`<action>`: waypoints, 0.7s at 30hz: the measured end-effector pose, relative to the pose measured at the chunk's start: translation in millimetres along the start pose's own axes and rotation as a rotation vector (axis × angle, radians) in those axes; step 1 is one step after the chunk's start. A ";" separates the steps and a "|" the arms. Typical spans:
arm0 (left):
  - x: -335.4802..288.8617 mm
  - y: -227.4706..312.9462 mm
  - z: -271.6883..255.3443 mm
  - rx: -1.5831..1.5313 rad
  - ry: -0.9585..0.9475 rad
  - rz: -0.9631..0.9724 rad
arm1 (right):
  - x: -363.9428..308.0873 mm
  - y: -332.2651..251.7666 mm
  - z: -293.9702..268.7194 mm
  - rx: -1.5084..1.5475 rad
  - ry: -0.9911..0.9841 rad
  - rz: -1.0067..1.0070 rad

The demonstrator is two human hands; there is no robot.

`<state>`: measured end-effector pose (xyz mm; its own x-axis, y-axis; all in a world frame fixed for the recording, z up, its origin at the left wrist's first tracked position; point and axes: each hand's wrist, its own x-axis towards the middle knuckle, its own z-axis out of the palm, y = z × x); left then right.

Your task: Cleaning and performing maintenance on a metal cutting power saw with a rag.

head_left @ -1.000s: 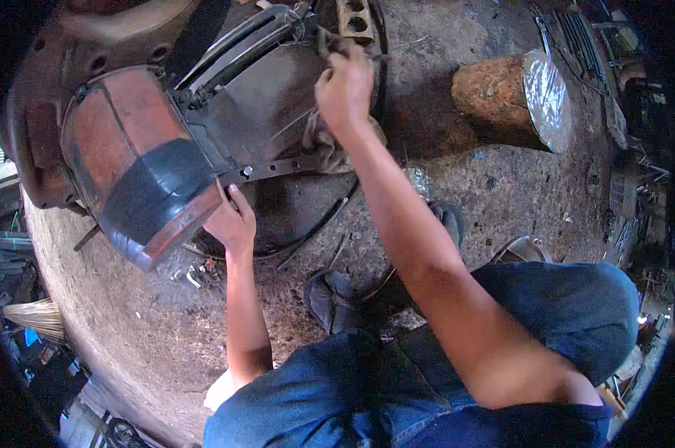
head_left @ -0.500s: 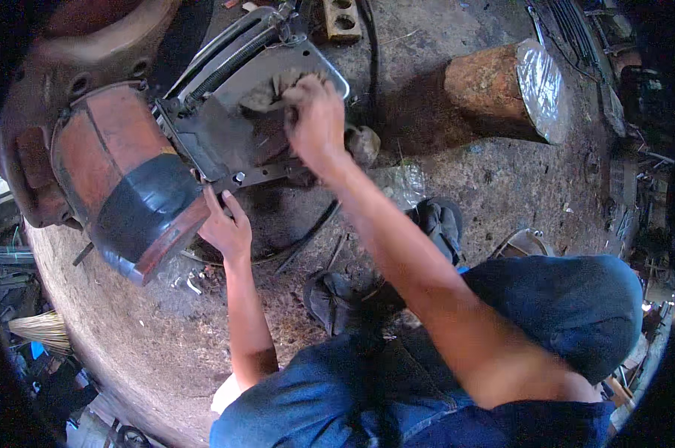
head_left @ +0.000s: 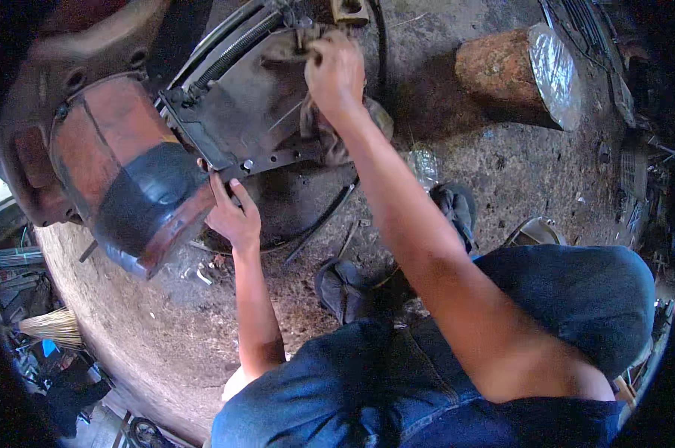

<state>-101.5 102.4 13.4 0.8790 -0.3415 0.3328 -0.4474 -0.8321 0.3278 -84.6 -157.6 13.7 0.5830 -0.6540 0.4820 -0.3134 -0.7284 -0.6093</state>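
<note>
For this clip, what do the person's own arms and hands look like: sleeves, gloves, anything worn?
Both forearms come up from the lower edge bare, with no sleeve showing on either. The left hand and the right hand wear no gloves, and no watch, ring or wristband is visible. The left arm looks slimmer in the picture; the right looms large near the camera. Blue denim trousers cover the legs below.

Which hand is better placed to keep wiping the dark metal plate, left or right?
Right, probably. The right hand already presses a rag against the upper part of the dark metal plate. The left hand grips the plate's lower edge, apparently steadying it.
</note>
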 end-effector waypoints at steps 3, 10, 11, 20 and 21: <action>-10.2 -19.3 0.4 0.039 0.024 0.047 | -28.7 -18.3 -14.4 0.040 -0.153 0.032; -3.7 -8.9 2.6 0.033 0.039 0.049 | 4.0 -32.1 6.9 0.052 -0.107 -0.036; -5.5 -14.6 1.1 0.043 0.045 0.052 | -17.6 -38.8 11.8 0.163 -0.221 -0.048; -2.9 -9.6 5.1 0.036 0.025 0.046 | -53.2 -83.2 49.4 0.245 -0.376 -0.294; -4.7 -10.4 9.4 -0.010 0.047 0.073 | -72.3 -85.6 48.0 0.337 -0.338 -0.457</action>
<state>-99.4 108.5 0.1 0.8354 -0.3803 0.3968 -0.5119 -0.8011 0.3100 -63.9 -38.2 0.8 0.8221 -0.1544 0.5479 0.2407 -0.7779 -0.5804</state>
